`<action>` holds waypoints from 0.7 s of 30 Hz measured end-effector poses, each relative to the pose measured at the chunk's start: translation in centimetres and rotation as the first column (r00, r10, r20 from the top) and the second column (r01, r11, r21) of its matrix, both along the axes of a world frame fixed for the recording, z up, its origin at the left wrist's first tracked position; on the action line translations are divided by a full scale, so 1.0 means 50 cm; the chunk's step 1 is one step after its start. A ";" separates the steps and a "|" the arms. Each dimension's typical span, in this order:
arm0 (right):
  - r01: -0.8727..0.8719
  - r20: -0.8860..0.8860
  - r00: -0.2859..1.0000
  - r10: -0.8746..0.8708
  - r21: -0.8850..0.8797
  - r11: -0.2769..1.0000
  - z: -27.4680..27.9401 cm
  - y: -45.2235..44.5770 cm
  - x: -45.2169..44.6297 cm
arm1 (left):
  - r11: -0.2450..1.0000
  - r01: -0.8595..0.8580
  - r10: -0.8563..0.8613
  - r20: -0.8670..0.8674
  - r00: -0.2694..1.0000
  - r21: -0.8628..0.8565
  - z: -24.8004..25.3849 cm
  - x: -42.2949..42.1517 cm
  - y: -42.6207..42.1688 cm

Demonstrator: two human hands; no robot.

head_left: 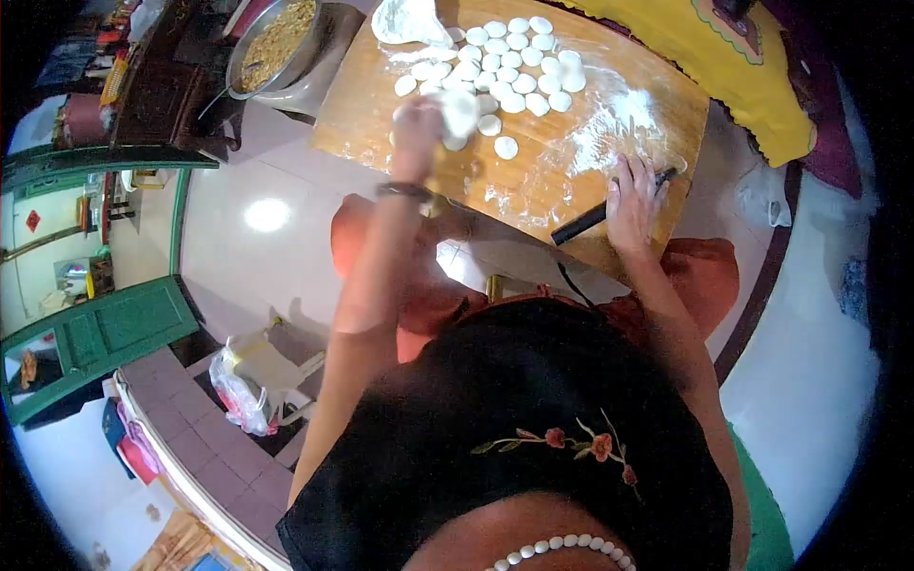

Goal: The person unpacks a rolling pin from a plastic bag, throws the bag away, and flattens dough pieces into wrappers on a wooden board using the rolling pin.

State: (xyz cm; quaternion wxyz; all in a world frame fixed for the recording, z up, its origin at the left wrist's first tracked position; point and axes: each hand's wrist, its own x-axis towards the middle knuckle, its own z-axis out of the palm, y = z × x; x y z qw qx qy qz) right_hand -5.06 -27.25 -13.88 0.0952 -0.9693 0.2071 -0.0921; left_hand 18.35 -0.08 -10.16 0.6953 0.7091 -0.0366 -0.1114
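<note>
My left hand (417, 138), smeared by motion, is over the left part of the wooden board (362, 124). A flat white dough wrapper (460, 114) is right beside its fingers, also blurred; whether the fingers grip it cannot be made out. My right hand (636, 202) lies across a black rolling pin (583, 225) near the board's right edge, its fingers over the pin. Several small round dough pieces (509, 59) are spread over the board's upper middle, and a single one (506, 147) sits lower down, apart from them. Loose white flour (624, 119) covers the wood above my right hand.
A larger white mass of dough (405, 21) lies at the board's far left corner. Left of the board stands a metal bowl of filling (278, 43) with a utensil handle over its rim. Yellow cloth (752, 86) hangs at the upper right. A plastic bag (238, 385) is at lower left.
</note>
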 end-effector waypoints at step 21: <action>-0.174 0.134 0.978 0.161 0.097 0.980 0.031 -0.023 0.026 | 0.696 0.038 -0.548 0.496 0.674 0.717 -0.017 -0.196 -0.175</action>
